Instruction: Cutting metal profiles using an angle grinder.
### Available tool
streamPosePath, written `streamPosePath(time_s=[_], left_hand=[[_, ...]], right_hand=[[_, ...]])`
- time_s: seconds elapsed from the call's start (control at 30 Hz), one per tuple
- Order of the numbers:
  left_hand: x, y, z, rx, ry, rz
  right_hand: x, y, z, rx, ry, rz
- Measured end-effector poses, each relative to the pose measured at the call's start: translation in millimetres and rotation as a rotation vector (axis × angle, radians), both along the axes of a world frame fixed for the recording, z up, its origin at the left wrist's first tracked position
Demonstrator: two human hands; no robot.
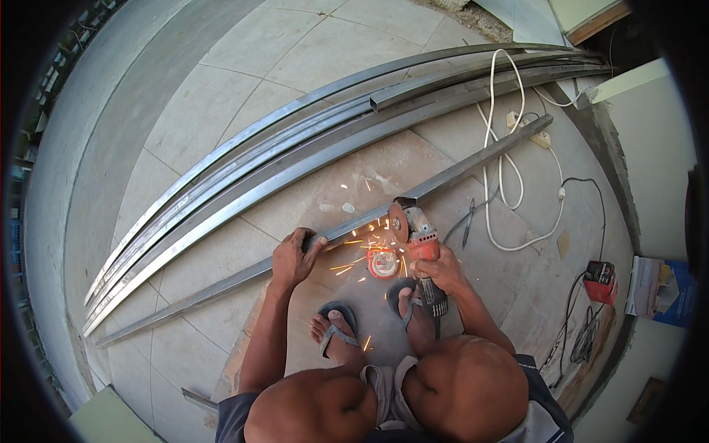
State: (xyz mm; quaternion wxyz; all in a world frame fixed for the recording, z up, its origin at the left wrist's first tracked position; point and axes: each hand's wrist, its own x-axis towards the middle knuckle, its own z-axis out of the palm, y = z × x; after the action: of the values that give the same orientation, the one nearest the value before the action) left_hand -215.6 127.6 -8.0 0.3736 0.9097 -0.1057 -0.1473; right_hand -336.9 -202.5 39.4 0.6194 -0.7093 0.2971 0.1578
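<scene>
A long square metal tube (221,289) lies slantwise across the tiled floor before me. My left hand (297,258) is closed over it, left of the middle. In my right hand (441,269) is a red and grey angle grinder (423,240), gripped round its body. The grinder's brown disc (399,221) meets the tube, and orange sparks fly left and down from there. On the floor between the hands, just below the tube, sits a red and white tape measure (382,263), with sparks around it.
Several long metal profiles (295,151) lie beyond the tube. A white cable (489,199) loops at the right near a power strip (528,127). A dark pen-like tool (469,223) lies right of the grinder. A red machine (600,282) stands far right. My sandalled feet (336,325) are close to the sparks.
</scene>
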Motion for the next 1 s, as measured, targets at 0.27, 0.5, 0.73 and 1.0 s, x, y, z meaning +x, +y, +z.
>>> streamPosePath(time_s=[0.27, 0.5, 0.73, 1.0], left_hand=[[1.8, 3.2, 4.0, 0.038, 0.003, -0.083], [0.9, 3.9, 0.8, 0.030, -0.014, -0.087], [1.6, 6.1, -0.9, -0.020, -0.034, -0.073], [-0.7, 7.1, -3.2, -0.216, 0.056, 0.049]], right_hand=[[-5.7, 0.1, -0.6, 0.105, -0.034, -0.051], [-0.6, -5.7, 4.9, 0.218, 0.051, -0.069], [-0.3, -5.7, -6.6, 0.283, 0.033, -0.078], [0.4, -4.3, -4.5, -0.011, -0.010, 0.019]])
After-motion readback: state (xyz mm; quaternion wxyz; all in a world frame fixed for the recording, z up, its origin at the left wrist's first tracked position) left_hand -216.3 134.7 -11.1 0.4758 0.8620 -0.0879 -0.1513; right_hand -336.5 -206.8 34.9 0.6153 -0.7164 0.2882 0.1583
